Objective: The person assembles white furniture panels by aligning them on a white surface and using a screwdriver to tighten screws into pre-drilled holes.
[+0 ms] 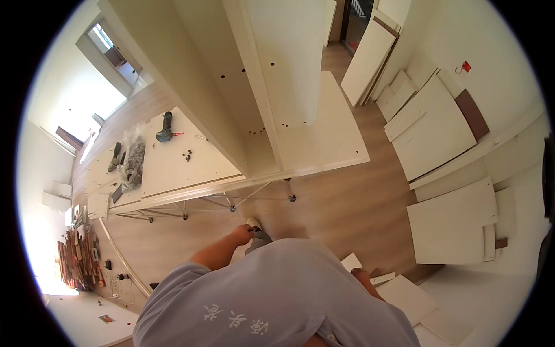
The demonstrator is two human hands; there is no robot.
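I stand on a wood floor in a grey-blue shirt, looking down. My left hand point(243, 233) hangs in front of my body with the fingers curled and nothing visible in it, just above my shoe point(253, 222). My right hand point(362, 277) is at my side, mostly hidden by the shirt, close to small white panels point(404, 295) on the floor. In front of me a tall white cabinet body point(254, 75) with drilled holes lies on a white work table point(173, 168) with folding metal legs point(231, 202).
On the table's left part lie a cordless drill point(165, 128), loose dark screws point(188, 155) and a clear bag of hardware point(134, 159). Several white panels point(451, 225) lie on the floor at right; more boards point(370, 58) lean on the far wall. Tools and cables point(81, 260) clutter the far left.
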